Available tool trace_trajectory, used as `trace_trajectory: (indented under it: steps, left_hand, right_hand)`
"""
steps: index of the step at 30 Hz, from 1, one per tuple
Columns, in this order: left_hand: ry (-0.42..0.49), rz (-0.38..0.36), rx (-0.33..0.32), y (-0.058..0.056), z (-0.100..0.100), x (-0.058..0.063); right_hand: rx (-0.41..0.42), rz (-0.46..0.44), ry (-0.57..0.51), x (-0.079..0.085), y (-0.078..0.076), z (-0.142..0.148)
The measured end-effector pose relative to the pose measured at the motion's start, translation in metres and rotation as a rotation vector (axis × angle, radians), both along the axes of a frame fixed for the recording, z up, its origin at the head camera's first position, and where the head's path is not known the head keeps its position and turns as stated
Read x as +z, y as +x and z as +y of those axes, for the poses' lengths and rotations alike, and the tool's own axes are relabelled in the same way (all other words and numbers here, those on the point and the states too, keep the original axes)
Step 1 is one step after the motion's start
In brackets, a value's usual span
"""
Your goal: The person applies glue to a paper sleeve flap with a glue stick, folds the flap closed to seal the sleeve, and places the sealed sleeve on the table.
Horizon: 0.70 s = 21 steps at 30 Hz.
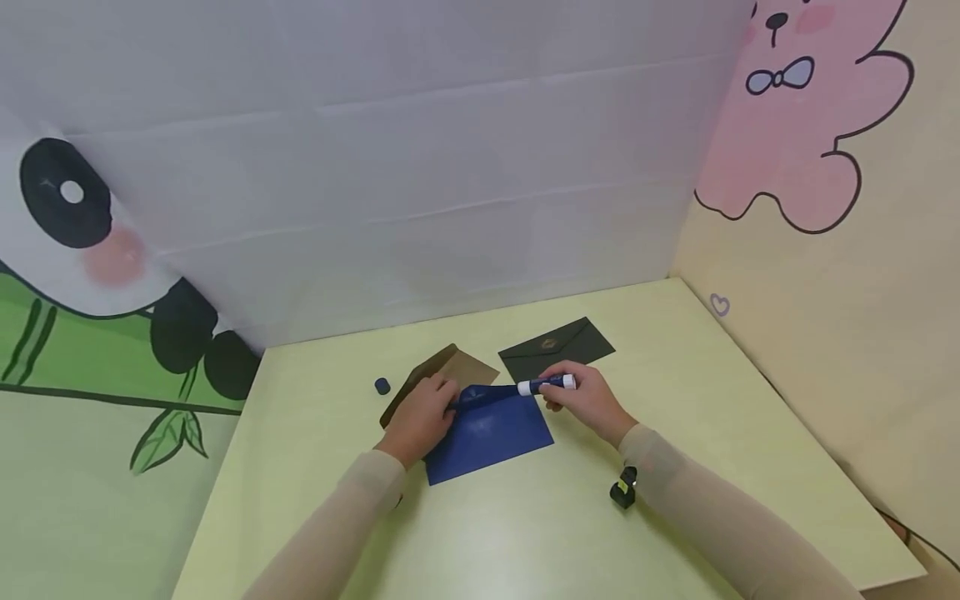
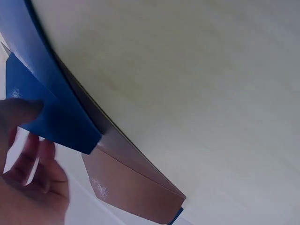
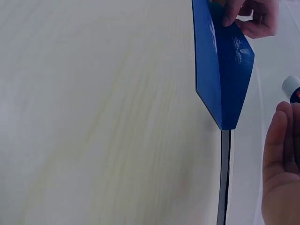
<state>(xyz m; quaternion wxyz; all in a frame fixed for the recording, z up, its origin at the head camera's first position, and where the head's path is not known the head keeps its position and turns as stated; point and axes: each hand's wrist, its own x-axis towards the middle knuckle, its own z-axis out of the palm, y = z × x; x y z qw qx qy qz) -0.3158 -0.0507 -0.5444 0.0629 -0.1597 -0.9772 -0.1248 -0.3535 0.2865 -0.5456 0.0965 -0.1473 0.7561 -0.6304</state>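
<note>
In the head view a blue envelope (image 1: 491, 437) lies on the table with its flap raised. My left hand (image 1: 422, 417) pinches that flap at its left part; in the left wrist view the thumb (image 2: 23, 110) lies on the flap's inner face, with curled fingers behind it. My right hand (image 1: 588, 400) holds a glue stick (image 1: 530, 387), blue with white ends, its tip end pointing left close to the flap's right end. In the right wrist view the glue stick (image 3: 290, 86) shows only partly, at the right edge beyond my fingers.
Behind the blue envelope lies a brown envelope (image 1: 472, 367) with its flap up. A black envelope (image 1: 558, 346) with a gold emblem, flap down, lies farther back to the right. A small dark blue cap (image 1: 382, 386) stands at left. Walls border the table (image 1: 480, 542).
</note>
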Motion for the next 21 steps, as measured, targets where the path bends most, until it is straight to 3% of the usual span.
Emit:
trace_trajectory:
  steps: [2,4,10,13,21]
  left_hand:
    - [-0.02,0.021,-0.019,0.001,-0.001,-0.002]
    - [-0.012,-0.007,-0.015,0.002,-0.001,-0.003]
    - [0.04,-0.185,0.051,0.0,0.0,0.002]
    - [0.055,-0.239,0.075,-0.003,0.0,0.005]
    - [0.055,-0.257,0.11,-0.009,0.004,0.012]
  right_hand:
    - [0.004,0.004,0.007,0.0,-0.001,-0.003]
    - [0.007,0.009,0.02,0.0,-0.002,-0.006]
    - [0.035,0.018,0.096,0.007,-0.01,-0.017]
    - [0.056,0.039,0.171,0.013,-0.016,-0.026]
    - [0.191,0.157,0.401,0.028,-0.036,-0.065]
